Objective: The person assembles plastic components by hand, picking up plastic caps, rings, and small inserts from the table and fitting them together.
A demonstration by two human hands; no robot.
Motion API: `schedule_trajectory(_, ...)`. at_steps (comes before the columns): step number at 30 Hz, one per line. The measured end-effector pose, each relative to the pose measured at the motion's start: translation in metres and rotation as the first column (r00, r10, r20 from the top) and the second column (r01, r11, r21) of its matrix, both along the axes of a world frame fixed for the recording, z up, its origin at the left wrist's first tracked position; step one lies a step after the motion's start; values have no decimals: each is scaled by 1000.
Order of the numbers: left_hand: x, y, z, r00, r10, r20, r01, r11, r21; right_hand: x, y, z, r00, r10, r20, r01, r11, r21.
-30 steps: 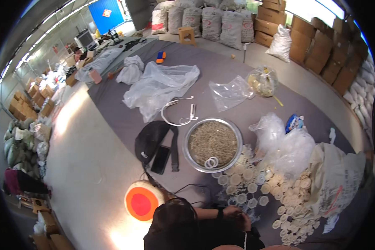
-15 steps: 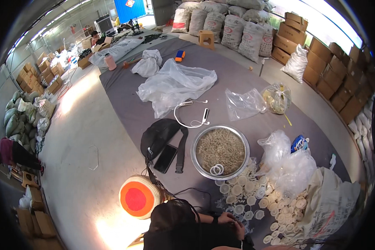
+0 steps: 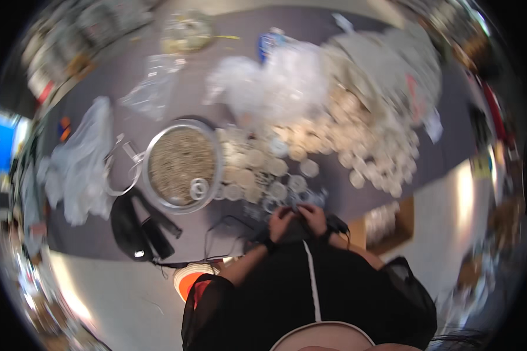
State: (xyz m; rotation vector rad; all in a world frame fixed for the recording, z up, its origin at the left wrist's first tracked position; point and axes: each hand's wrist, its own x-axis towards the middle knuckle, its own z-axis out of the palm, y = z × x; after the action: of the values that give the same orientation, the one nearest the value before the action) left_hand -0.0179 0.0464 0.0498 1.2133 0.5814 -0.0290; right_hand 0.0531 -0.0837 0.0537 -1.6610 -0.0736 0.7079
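Note:
At the near edge of the table, my left hand (image 3: 282, 223) and my right hand (image 3: 315, 219) are close together, fingers curled inward. Blur and the dark clothing behind hide whatever may be between them. Just beyond the fingertips lie several clear, round plastic pieces (image 3: 278, 191). A spread of pale, disc-shaped plastic parts (image 3: 255, 158) continues from there toward the right. Left of these sits a metal basin (image 3: 219, 159) filled with small brownish bits (image 3: 180, 164). White rings (image 3: 199, 188) rest on the bits near the basin's front.
Clear plastic bags (image 3: 298, 79) and a pale woven sack (image 3: 386, 64) lie beyond the parts. At left are a black waist bag (image 3: 126, 225), a phone (image 3: 157, 238) and white neckband earphones (image 3: 123, 193). A cardboard box (image 3: 409, 227) stands below the right edge; a cable (image 3: 208, 237) runs left of my hands.
The view has swung to the right and down, so the basin and parts appear farther left. Both hands now show more fully, still close together at the table's edge.

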Motion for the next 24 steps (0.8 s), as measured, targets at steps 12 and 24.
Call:
schedule_trajectory(12, 130, -5, 19, 948, -281, 146, 118, 740, 662, 9, -66, 12, 803, -385, -454, 496, 855, 152)
schedule_trajectory(24, 159, -13, -4, 917, -381, -116, 257, 343, 903, 45, -80, 34, 913, -339, -225, 388, 893, 229)
